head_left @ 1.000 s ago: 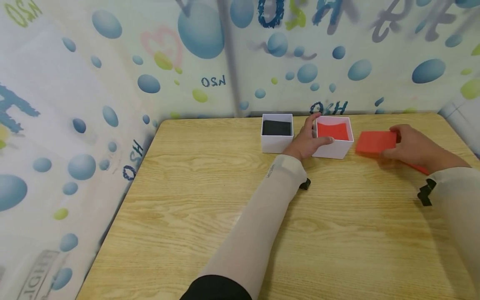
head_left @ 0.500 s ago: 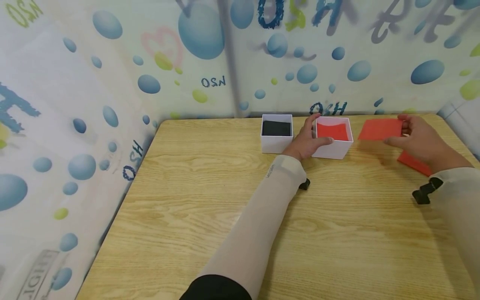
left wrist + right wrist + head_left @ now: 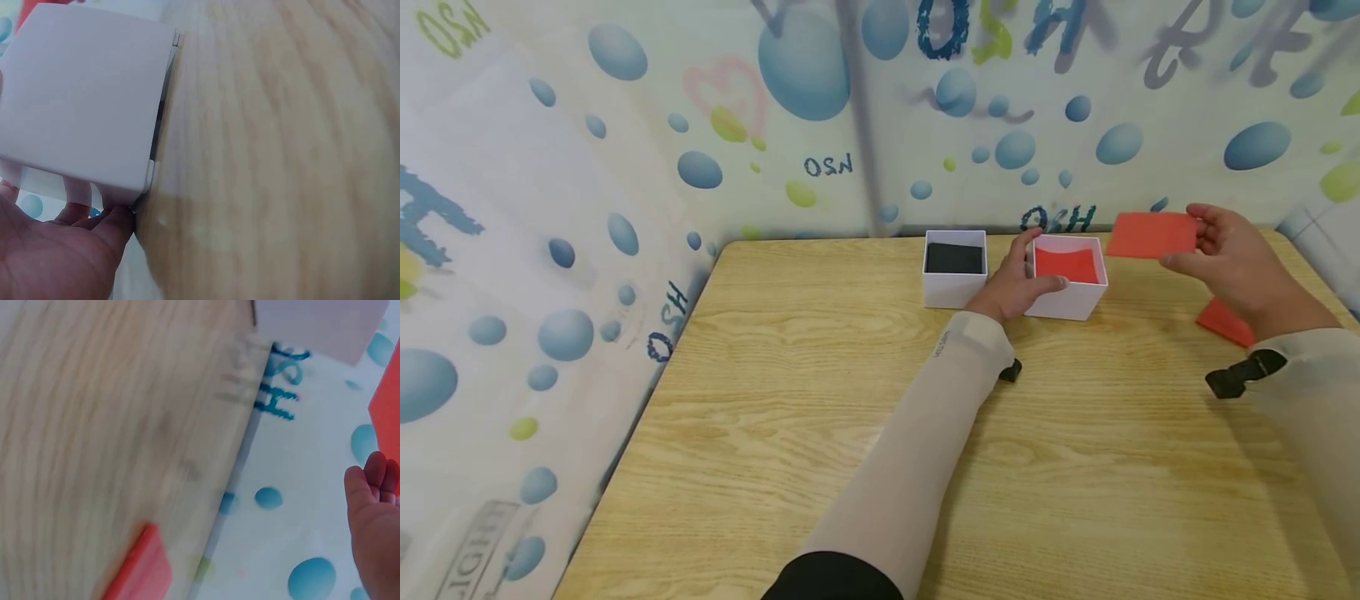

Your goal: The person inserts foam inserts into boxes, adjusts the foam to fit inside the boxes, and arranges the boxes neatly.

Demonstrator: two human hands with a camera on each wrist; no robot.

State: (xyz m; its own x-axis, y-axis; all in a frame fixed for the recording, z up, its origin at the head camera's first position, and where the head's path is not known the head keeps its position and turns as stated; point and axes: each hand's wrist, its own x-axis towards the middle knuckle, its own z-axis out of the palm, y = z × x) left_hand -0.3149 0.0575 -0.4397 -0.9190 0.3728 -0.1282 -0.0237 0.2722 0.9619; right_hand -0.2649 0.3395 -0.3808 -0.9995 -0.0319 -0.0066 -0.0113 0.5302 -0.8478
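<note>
My left hand (image 3: 1011, 283) grips a white open-topped box (image 3: 1067, 303) near the table's back edge. Its thumb lies over the front rim, and its fingers reach along the left side. Red flat material (image 3: 1066, 265) fills part of this box. In the left wrist view the fingers (image 3: 78, 212) touch one wall of the white box (image 3: 87, 94). Up and to the right of that box, my right hand (image 3: 1247, 267) pinches a flat red rectangular piece (image 3: 1152, 235) by its right end, above the table. The right wrist view shows only part of this piece (image 3: 389, 412).
Left of the gripped box stands another white box (image 3: 952, 292) with a black flat piece (image 3: 953, 258) inside. Another red piece (image 3: 1223, 322) lies on the wooden table (image 3: 775, 375) below the right hand, partly hidden by it. A patterned curtain (image 3: 910, 125) hangs behind.
My right hand has lifted the flat red piece off the table and raised it, uncovering more of the red piece lying below. The left hand and both boxes have stayed put.
</note>
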